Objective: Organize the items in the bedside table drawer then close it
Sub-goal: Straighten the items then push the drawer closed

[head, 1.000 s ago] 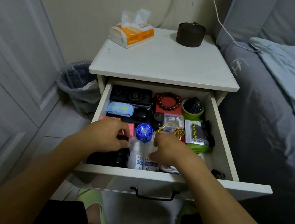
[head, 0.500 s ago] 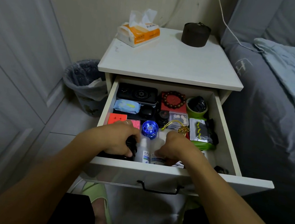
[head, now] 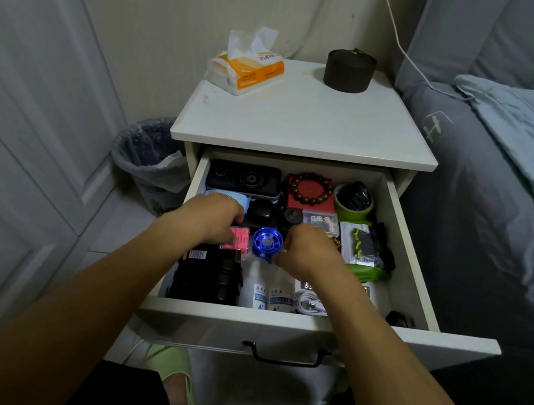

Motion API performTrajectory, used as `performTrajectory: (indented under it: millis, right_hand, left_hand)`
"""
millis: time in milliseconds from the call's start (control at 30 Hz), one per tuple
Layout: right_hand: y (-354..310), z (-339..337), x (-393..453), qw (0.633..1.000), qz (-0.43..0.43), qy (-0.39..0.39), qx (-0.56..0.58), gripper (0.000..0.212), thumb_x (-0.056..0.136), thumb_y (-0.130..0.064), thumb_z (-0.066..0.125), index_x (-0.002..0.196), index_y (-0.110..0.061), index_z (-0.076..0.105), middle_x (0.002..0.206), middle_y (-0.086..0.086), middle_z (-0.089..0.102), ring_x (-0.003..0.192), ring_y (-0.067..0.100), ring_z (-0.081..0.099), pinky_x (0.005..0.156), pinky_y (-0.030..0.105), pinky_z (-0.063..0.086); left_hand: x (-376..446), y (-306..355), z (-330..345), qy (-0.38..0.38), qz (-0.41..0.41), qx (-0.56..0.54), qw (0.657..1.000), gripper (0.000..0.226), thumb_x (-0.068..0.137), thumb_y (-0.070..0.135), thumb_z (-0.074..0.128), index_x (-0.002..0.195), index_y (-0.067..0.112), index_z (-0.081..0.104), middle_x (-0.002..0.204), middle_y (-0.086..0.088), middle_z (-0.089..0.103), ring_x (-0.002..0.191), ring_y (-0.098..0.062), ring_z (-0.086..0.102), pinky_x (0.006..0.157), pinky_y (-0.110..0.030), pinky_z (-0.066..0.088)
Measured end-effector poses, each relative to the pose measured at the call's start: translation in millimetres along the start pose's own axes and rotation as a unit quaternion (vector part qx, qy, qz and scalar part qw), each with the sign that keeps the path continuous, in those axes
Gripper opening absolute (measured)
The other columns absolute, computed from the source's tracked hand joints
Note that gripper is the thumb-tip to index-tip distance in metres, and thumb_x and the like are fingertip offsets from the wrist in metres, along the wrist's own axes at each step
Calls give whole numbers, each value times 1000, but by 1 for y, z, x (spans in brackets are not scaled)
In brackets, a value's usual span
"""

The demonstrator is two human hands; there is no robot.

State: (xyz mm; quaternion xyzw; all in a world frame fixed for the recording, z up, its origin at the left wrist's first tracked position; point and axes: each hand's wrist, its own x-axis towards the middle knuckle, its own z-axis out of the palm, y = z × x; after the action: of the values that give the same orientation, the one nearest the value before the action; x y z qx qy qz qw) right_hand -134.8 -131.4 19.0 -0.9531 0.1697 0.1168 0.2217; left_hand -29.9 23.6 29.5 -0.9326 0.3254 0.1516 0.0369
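Both hands moved deeper into drawer [head: 410, 253] since earlier. Left hand [head: 213, 221] curled over pink box [head: 239, 238], right hand [head: 308, 253] beside blue cap [head: 266, 242]; grips unclear.

- You have only one view, from your head.
- It looks forward and down, close above the open drawer [head: 281, 318], wide-angle.

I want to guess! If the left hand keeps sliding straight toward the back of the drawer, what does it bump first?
Probably the light blue packet just beyond the left hand; depth is hard to judge.
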Motion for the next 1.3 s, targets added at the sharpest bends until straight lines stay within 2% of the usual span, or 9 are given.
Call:
performTrajectory:
  millis: [100,200,433,734,867,967,1100,1200,1300]
  right_hand:
    - [0,1,4,1000,-12,-3,-3,29,81,-31,70,89,-10,51,86,10,52,78,28,53,59,29,40]
    - [3,1,8,1000,-19,-5,-7,32,82,-30,69,103,-9,55,90,9,50,86,29,54,66,31,43]
    - [2,4,8,999,-26,-4,-20,32,86,-26,66,112,-10,56,111,15,58,103,33,58,74,33,47]
    - [2,-2,-1,1000,-25,4,-3,29,86,-16,62,113,-7,57,114,16,57,101,33,58,73,33,47]
    - [9,-10,-7,999,-29,17,11,31,85,-14,59,115,-8,59,117,14,60,104,31,58,85,38,53]
    - [22,-21,-18,998,-27,43,22,28,86,-16,59,114,-13,62,116,11,62,106,29,58,83,33,50]
    - [47,-38,-42,992,-32,98,73,16,88,-15,57,101,-18,66,102,8,69,90,24,64,78,34,54]
    - [69,-49,-70,987,-30,126,94,16,91,-19,59,105,-21,67,99,3,68,85,18,64,76,32,54]
    - [91,-55,-97,983,-47,142,107,15,92,-17,62,105,-19,69,94,-1,70,83,12,64,75,21,49]
  left_hand:
    - [14,3,-4,-51,15,14,998,39,80,36,75,117,28,64,112,2,66,96,-17,57,75,-29,43]
    - [20,5,-4,-73,34,56,995,43,79,36,76,118,27,60,109,1,64,97,-18,59,78,-32,49]
    - [21,0,6,-29,33,12,999,45,77,40,78,115,23,59,109,0,60,91,-18,55,83,-36,52]
    - [8,-1,15,-4,3,-76,997,59,82,29,75,137,19,54,130,-5,59,119,-23,55,95,-32,46]
    - [-12,13,7,54,7,-174,983,57,88,17,66,142,18,50,143,-3,51,129,-20,48,105,-29,40]
    - [-26,34,2,95,46,-230,967,46,89,22,67,134,19,58,134,-1,58,122,-16,55,102,-27,43]
    - [-43,61,-1,124,105,-226,960,34,91,21,64,125,21,65,121,1,64,111,-15,58,94,-26,44]
    - [-53,76,-6,146,132,-241,950,26,92,22,64,118,22,69,112,5,69,101,-9,61,92,-30,50]
    - [-62,89,-9,159,145,-262,941,21,93,21,64,111,23,72,102,10,70,90,-1,61,85,-22,51]
